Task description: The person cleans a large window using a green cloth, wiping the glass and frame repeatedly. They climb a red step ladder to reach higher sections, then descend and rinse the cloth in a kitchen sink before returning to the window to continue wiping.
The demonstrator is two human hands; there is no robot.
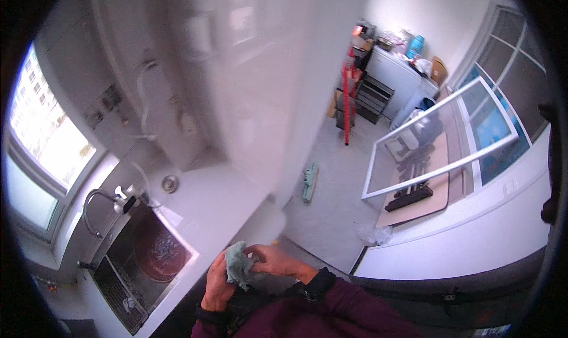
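Observation:
A crumpled pale green cloth (pixel 238 265) is held between both hands in front of the body, at the bottom centre of the view. My left hand (pixel 218 279) grips its left side. From the right, the bent fingers of my right hand (pixel 276 261) hold its other edge. To the left, a sink (pixel 153 300) is set in a white counter (pixel 217 195). A reddish-brown basin (pixel 166 253) holding water stands in the sink, beside a wire rack (pixel 116 293). A curved metal faucet (pixel 87 209) rises behind the sink.
A window (pixel 51 129) lies beyond the sink. White wall panels stand ahead. Right, an open white-framed window sash (pixel 439 174) juts out over a beige board (pixel 437 200). On the floor lies a green mop head (pixel 310 182); farther off are a red ladder (pixel 346 103) and a dark metal rack (pixel 375 96).

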